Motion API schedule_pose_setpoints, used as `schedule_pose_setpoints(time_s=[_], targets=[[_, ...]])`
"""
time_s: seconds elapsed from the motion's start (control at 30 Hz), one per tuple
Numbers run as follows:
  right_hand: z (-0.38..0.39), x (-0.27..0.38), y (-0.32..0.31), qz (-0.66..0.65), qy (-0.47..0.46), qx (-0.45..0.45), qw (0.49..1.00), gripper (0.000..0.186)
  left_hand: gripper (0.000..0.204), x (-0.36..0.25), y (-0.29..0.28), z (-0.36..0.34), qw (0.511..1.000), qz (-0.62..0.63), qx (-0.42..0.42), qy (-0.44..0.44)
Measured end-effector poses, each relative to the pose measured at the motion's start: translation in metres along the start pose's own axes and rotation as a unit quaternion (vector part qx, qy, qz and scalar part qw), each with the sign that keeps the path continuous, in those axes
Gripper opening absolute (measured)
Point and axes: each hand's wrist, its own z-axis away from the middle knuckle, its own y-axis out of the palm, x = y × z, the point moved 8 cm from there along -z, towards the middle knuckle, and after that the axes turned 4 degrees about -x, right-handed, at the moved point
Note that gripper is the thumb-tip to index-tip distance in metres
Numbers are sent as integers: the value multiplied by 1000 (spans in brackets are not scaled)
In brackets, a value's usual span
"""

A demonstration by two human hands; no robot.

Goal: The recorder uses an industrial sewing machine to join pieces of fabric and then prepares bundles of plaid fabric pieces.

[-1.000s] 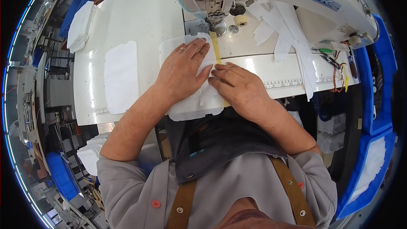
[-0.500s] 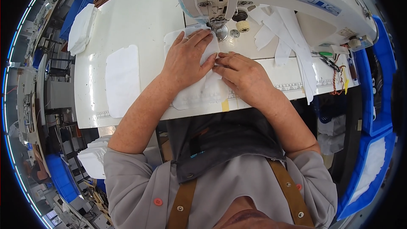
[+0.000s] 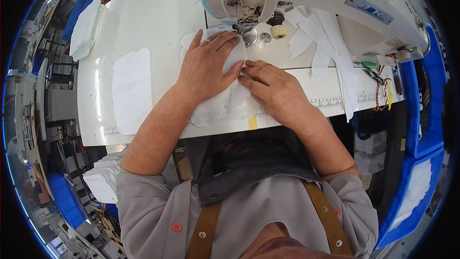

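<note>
- Lying at the far left of the bench [image 3: 158, 24], a stack of white pieces [image 3: 85, 29] and a single flat white piece [image 3: 132, 91] sit apart from the work.
- Left hand [image 3: 208, 64] presses flat, fingers spread, on the white fabric piece [image 3: 215, 108].
- That piece has slid up since a second ago; its front edge now sits under the sewing machine's presser foot [image 3: 244, 28], so stitching looks underway.
- Right hand [image 3: 270, 86] pinches the fabric's seam edge, fingertips meeting the left thumb.
- Loose white strips [image 3: 318, 38] lie further right.
</note>
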Motion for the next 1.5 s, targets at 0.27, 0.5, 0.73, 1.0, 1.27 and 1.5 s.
schedule_pose_setpoints(time_s=[0.27, 0.5, 0.73, 1.0, 1.27, 1.5], targets=[[2, 0, 2, -2, 9, 3, 1000, 28, 40, 2, 1, 0, 1000, -12, 3, 0], [-1, 1, 2, -13, 20, 5, 1000, 27, 40, 4, 1, 0, 1000, -12, -7, 7], [6, -7, 1, -67, 50, 5, 997, 25, 39, -22, -23, 17, 978, 179, 98, 40], [23, -3, -12, -135, 98, -6, 986, 29, 15, -52, -31, 48, 978, 206, -13, 21], [46, 23, -28, -49, 2, -10, 999, 28, 18, -66, -32, 53, 986, 124, -57, 100], [47, 21, -26, -64, 3, -14, 998, 22, 22, -69, -27, 54, 989, 105, -38, 99]])
